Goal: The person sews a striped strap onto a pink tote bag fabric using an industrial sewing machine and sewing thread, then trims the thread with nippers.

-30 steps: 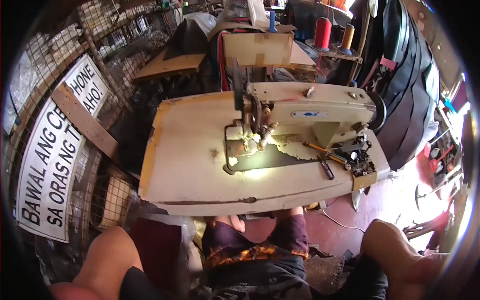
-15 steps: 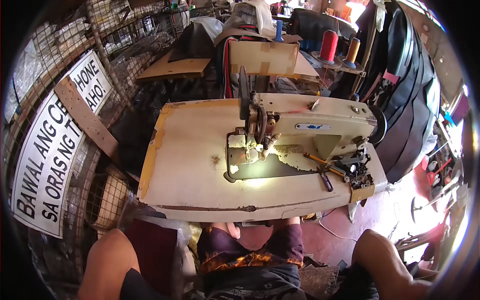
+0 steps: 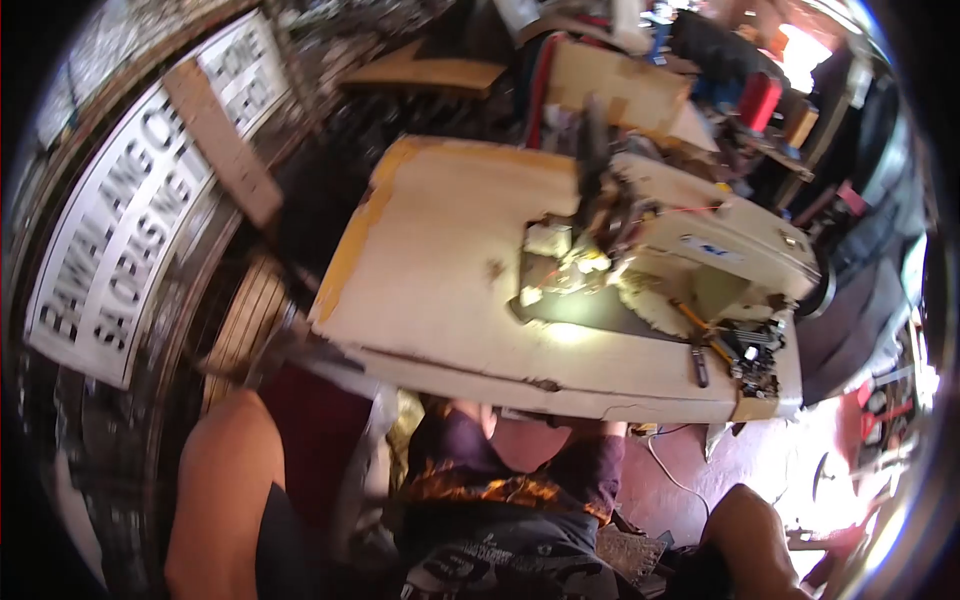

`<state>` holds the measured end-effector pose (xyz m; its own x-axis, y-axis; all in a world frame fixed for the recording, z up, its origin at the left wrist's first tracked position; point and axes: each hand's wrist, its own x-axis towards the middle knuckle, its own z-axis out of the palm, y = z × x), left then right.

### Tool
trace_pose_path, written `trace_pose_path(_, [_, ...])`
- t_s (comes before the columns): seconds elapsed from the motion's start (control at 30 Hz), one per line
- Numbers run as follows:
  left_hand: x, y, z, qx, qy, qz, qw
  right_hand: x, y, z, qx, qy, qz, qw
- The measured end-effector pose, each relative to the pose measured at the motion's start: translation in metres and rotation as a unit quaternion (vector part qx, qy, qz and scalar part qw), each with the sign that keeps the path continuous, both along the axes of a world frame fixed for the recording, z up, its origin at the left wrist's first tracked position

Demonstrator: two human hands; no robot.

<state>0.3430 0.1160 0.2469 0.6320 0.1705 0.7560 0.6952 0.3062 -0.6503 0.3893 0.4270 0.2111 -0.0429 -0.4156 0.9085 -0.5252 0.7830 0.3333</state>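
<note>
Neither of my hands shows; only my bare left arm (image 3: pixel 225 490) and right arm (image 3: pixel 750 535) are seen, bent at the lower edges of the view. In front of me stands a sewing machine (image 3: pixel 715 235) on a worn, pale table (image 3: pixel 430 270). Its lamp lights the needle area, where no cloth can be made out. Beside the machine's base, at the right, a small box (image 3: pixel 757 405) holds bobbins and small metal parts. A dark-handled tool (image 3: pixel 700 367) and a yellow-handled tool (image 3: pixel 690 318) lie next to it.
A white lettered sign (image 3: pixel 120 240) hangs on wire shelving at the left, crossed by a wooden slat (image 3: pixel 222 145). Behind the machine are a cardboard box (image 3: pixel 610 85) and a red thread cone (image 3: pixel 760 100). Dark sheets of material (image 3: pixel 865 270) hang at the right.
The view has tilted and shifted, so the table and machine appear higher and farther right, with some blur. The things on the table look unmoved. My hands stay out of sight.
</note>
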Motion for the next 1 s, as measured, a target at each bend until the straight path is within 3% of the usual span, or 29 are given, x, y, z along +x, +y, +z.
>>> trace_pose_path(0.2, [-0.005,-0.036,-0.013,0.032,0.033,0.045,0.998,-0.023,0.012,-0.029,-0.024,-0.020,0.011,0.999])
trace_pose_path(0.33, [-0.012,-0.080,-0.029,0.052,0.018,0.072,0.996,-0.042,0.030,-0.071,-0.107,-0.062,-0.046,0.991])
trace_pose_path(0.4, [-0.023,-0.106,-0.048,0.072,-0.052,0.088,0.992,-0.059,0.035,-0.101,-0.160,-0.146,-0.095,0.972])
trace_pose_path(0.47, [-0.044,-0.130,-0.081,0.116,-0.197,0.117,0.966,-0.083,0.034,-0.140,-0.171,-0.277,-0.144,0.935])
trace_pose_path(0.5, [-0.058,-0.142,-0.119,0.169,-0.312,0.145,0.924,-0.097,0.030,-0.162,-0.161,-0.355,-0.155,0.908])
trace_pose_path(0.57, [-0.086,-0.167,-0.194,0.242,-0.535,0.236,0.774,-0.119,0.029,-0.204,-0.193,-0.497,-0.131,0.836])
trace_pose_path(0.6, [-0.103,-0.193,-0.246,0.231,-0.624,0.234,0.709,-0.129,0.033,-0.226,-0.229,-0.562,-0.124,0.785])
trace_pose_path(0.67, [-0.119,-0.224,-0.350,0.214,-0.745,0.257,0.577,-0.142,0.027,-0.261,-0.252,-0.561,-0.093,0.783])
trace_pose_path(0.7, [-0.122,-0.243,-0.410,0.192,-0.788,0.282,0.513,-0.147,0.028,-0.272,-0.176,-0.520,-0.089,0.831])
trace_pose_path(0.73, [-0.119,-0.254,-0.456,0.087,-0.743,0.393,0.535,-0.148,0.019,-0.280,-0.220,-0.513,-0.090,0.825])
trace_pose_path(0.77, [-0.114,-0.273,-0.523,0.015,-0.764,0.453,0.458,-0.149,0.017,-0.283,-0.182,-0.494,-0.113,0.843])
trace_pose_path(0.83, [-0.099,-0.265,-0.587,0.048,-0.742,0.432,0.510,-0.151,0.012,-0.284,-0.142,-0.470,-0.138,0.860])
trace_pose_path(0.87, [-0.094,-0.266,-0.611,0.002,-0.779,0.436,0.451,-0.150,0.007,-0.282,-0.141,-0.468,-0.142,0.861])
trace_pose_path(0.93, [-0.079,-0.258,-0.634,-0.083,-0.739,0.478,0.467,-0.150,0.004,-0.281,-0.137,-0.464,-0.150,0.862])
trace_pose_path(1.0, [-0.067,-0.248,-0.648,-0.128,-0.744,0.504,0.418,-0.150,0.004,-0.282,-0.131,-0.460,-0.155,0.865])
